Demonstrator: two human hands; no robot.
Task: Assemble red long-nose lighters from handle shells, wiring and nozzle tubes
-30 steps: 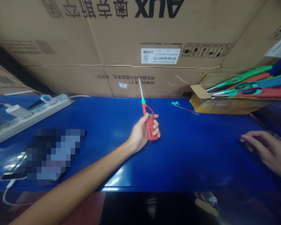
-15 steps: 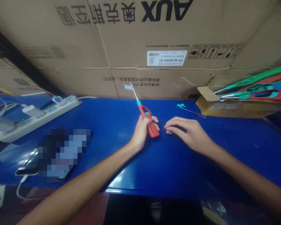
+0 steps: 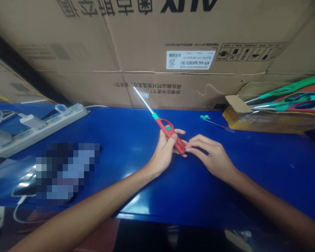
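A red lighter (image 3: 165, 126) with a green trigger and collar and a long metal tube lies in my left hand (image 3: 164, 150), its tube pointing up and to the left. My left thumb presses on the handle. Beside the handle's lower end is my right hand (image 3: 210, 152), with thumb and fingertips pinched together at its edge. Whether the fingertips hold anything small is hidden. Farther back on the blue table (image 3: 147, 147) lie a small green piece (image 3: 205, 117) and a thin screwdriver (image 3: 222, 126) with a clear handle.
At the right, an open carton (image 3: 267, 121) holds several coloured lighters. A large cardboard box (image 3: 147, 42) stands along the back. On the left are a white power strip (image 3: 49, 127) with plugs, a cable and blurred, phone-like items (image 3: 75, 168).
The lighter has tilted further left, and its handle end has shifted right. My right fingertips now meet that end, where a gap was before. The view has shifted slightly.
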